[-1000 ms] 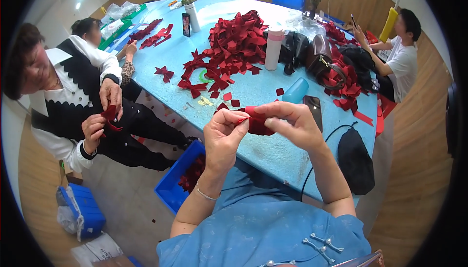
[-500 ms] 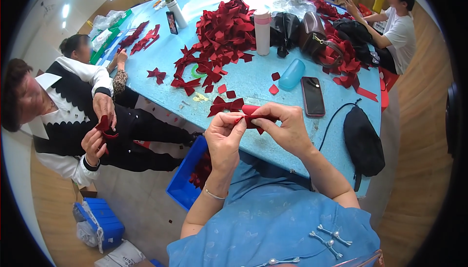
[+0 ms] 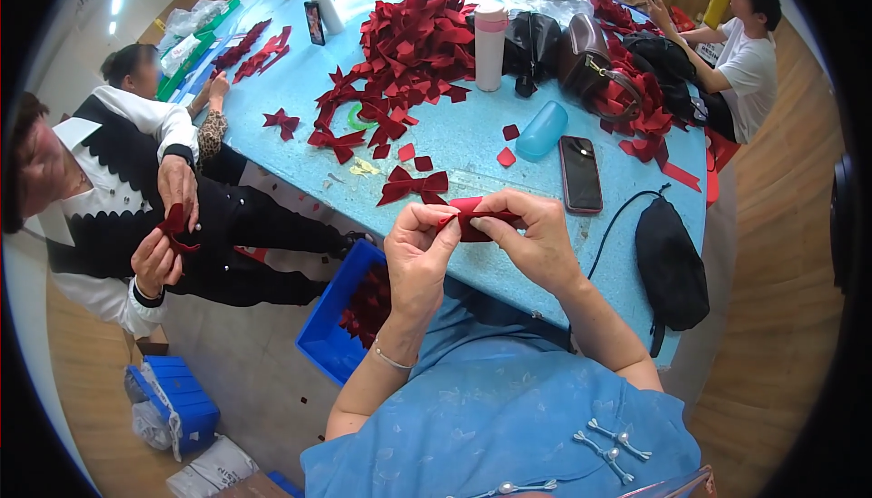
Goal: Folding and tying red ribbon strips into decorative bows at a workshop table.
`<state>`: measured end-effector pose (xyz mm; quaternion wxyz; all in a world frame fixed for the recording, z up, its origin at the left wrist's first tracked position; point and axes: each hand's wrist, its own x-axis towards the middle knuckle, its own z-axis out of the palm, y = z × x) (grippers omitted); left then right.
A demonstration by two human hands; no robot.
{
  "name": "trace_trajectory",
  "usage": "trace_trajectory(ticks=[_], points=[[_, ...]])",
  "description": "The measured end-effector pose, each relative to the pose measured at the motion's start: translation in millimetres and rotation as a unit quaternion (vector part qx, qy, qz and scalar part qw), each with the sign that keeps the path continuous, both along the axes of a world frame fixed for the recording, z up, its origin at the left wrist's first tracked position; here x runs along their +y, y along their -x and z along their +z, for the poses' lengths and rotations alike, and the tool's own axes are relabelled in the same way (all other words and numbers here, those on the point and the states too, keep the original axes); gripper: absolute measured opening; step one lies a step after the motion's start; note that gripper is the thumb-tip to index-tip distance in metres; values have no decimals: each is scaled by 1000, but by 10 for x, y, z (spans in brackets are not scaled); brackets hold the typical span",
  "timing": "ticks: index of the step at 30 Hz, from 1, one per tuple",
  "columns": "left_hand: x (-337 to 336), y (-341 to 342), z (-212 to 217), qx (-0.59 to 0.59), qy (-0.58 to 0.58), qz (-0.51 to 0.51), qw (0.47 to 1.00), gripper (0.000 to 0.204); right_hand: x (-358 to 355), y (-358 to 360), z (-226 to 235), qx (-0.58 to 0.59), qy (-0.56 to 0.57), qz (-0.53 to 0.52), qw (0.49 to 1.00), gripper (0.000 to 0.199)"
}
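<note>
A dark red velvety ribbon (image 3: 470, 229) is stretched between my two hands, just over the table's near edge. My left hand (image 3: 420, 253) pinches its left end between thumb and fingertips. The thumb and fingers of my right hand (image 3: 534, 236) are closed on the other end; part of the ribbon is hidden under them. Just beyond my left hand lies a finished red bow (image 3: 413, 186) on the blue table (image 3: 472, 153). Several small red squares, among them one dark square (image 3: 423, 164), lie past it.
A big heap of red bows (image 3: 418, 44) covers the table's middle. To the right are a phone (image 3: 580, 174), a turquoise case (image 3: 542, 131) and a black pouch (image 3: 670, 262). A blue bin (image 3: 320, 316) with bows stands lower left. One co-worker (image 3: 109, 189) handles red ribbon beside it.
Both hands keep their pinch on the ribbon, and its middle part now shows flatter, without the point that hung below. The whole view has shifted slightly. The co-worker's hands have moved a little lower.
</note>
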<state>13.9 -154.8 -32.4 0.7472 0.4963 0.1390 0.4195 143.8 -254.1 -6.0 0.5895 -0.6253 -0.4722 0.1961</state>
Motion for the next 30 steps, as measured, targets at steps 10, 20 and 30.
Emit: trace_trajectory(ticks=[10,20,30], points=[[22,22,-74,48,-59,11,997,9,-10,2,-64,28,10,15,999,11],[74,126,59,113,-79,35,990,13,-17,-67,-1,-2,59,17,998,10],[-33,49,132,171,-502,262,806,21,15,37,-17,25,22,-48,998,9]])
